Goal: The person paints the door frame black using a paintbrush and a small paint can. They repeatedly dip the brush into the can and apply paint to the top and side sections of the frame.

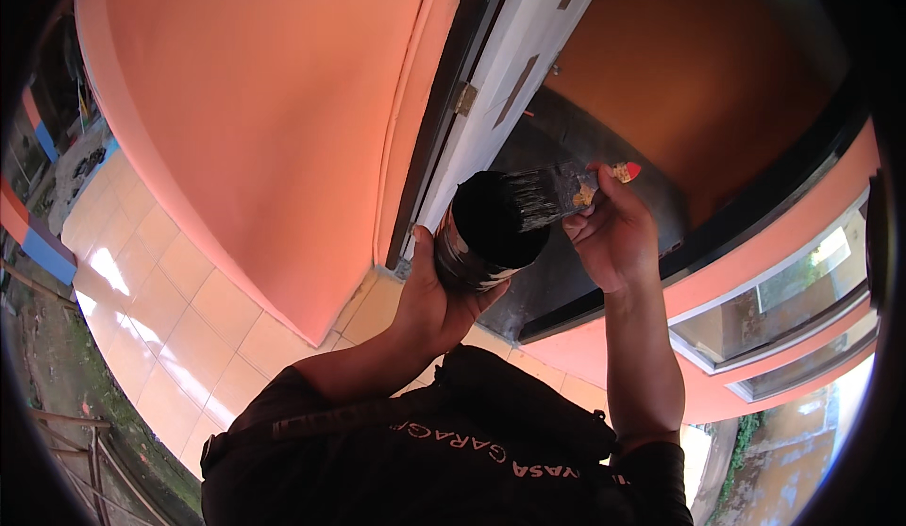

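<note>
Fingers (pixel 579 230) of the right hand (pixel 618 243) pinch the brush (pixel 573 189) in the head view, its dark bristles over the right edge of the can (pixel 462 252). The left hand (pixel 429 300) cups the can, thumb and fingers wrapped around its side. Best, I'd judge, to hold the can level and wipe the bristles on its rim, sparing the white door (pixel 505 68) beyond the can any drips.

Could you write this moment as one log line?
left grip: holding dark can; right grip: holding paintbrush; bristles: at can's mouth, contact unclear; nearby: orange wall
</note>
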The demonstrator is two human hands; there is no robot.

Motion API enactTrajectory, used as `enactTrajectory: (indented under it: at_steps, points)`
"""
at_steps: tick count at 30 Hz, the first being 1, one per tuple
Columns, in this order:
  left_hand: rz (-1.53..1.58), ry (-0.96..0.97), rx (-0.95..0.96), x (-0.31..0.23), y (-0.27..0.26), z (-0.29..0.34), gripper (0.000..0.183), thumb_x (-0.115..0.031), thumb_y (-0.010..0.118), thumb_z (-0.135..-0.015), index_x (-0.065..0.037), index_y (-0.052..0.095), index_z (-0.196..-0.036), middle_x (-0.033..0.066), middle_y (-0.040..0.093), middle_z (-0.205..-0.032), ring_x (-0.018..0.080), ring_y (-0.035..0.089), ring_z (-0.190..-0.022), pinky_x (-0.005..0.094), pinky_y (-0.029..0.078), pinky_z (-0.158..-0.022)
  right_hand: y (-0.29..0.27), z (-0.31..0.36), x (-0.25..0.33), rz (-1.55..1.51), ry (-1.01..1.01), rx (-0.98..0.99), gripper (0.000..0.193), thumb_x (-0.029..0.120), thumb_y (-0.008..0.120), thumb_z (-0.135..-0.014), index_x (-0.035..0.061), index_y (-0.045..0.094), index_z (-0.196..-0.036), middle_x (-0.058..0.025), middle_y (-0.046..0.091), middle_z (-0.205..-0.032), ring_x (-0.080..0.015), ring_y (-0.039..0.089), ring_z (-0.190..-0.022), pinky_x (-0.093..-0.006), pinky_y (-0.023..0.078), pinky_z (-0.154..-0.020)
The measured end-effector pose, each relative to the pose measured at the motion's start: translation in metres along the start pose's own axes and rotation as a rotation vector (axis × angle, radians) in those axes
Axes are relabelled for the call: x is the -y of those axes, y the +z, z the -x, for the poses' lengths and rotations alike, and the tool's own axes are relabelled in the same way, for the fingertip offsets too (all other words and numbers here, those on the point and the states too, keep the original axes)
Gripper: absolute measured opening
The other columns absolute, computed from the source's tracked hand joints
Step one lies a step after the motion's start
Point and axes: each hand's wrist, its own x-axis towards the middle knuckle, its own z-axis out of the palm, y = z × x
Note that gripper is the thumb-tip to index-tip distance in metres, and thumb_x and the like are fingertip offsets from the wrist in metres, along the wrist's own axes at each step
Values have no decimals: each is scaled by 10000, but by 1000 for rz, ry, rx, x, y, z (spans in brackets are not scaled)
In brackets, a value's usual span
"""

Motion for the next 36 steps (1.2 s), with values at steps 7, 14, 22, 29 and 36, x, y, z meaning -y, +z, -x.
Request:
enactTrajectory:
  at_steps: [7, 14, 22, 29, 36]
  points:
    - [15, 8, 82, -8, -3, -21, 648, -666, 329, -966, -190, 405, -1399, 58, 546, -1316, 213, 558, -1186, 416, 472, -987, 4, -14, -10, -150, -24, -33, 163, 173, 538, -990, 39, 619, -1035, -74, 675, -884, -163, 614, -722, -270, 489, -619]
    - [111, 18, -14, -13, -2, -61, 730, -725, 349, -921, -121, 526, -1291, 102, 644, -1137, 250, 647, -1018, 358, 582, -806, -24, -32, -30, -321, -112, 3, 154, 216, 551, -991, 98, 630, -1054, -63, 682, -967, -155, 631, -791, -283, 536, -691]
    - [111, 59, -60, -15, -21, -107, 579, -678, 416, -936, -213, 527, -1263, 43, 644, -1121, 226, 631, -994, 408, 546, -819, -31, -74, 112, -26, -901, 76, 110, 170, 608, -970, 116, 568, -1057, 10, 606, -934, -124, 597, -828, -302, 502, -761]
    - [47, 105, -14, -31, -16, -164, 563, -654, 374, -966, -221, 489, -1306, 53, 608, -1204, 234, 607, -1062, 445, 514, -886, 28, -151, 270, 817, -1831, 122, 222, -2, 623, -933, 8, 520, -1130, -115, 637, -1102, -164, 621, -1002, -307, 528, -875]
    - [-46, 15, 42, -73, 29, -258, 552, -604, 352, -996, -190, 468, -1343, 74, 579, -1280, 275, 577, -1152, 504, 484, -951, 136, -235, 362, 1487, -2249, -4, 134, 106, 671, -927, 34, 668, -1040, -55, 702, -964, -117, 667, -909, -248, 504, -808]
